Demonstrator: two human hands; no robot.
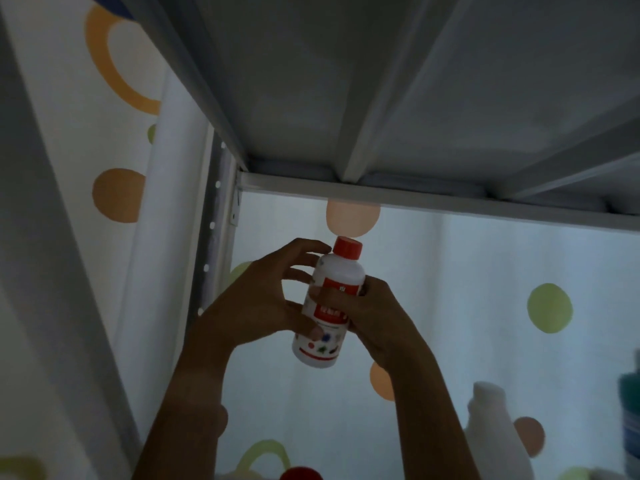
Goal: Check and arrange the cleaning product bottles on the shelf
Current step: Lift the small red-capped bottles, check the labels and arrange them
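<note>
Dim light fills a shelf bay backed by a white curtain [467, 289] dotted with orange and green circles. Both hands hold a small white bottle [329, 306] with a red cap [347, 248] upright in mid-air. The left hand [256, 303] has its thumb across the label and its fingers spread behind; the right hand [370, 313] curls round the middle. Lower right, a blurred white bottle [491, 431] and a teal bottle [630, 403] stand apart. Overhead runs the upper shelf's grey underside [415, 81].
</note>
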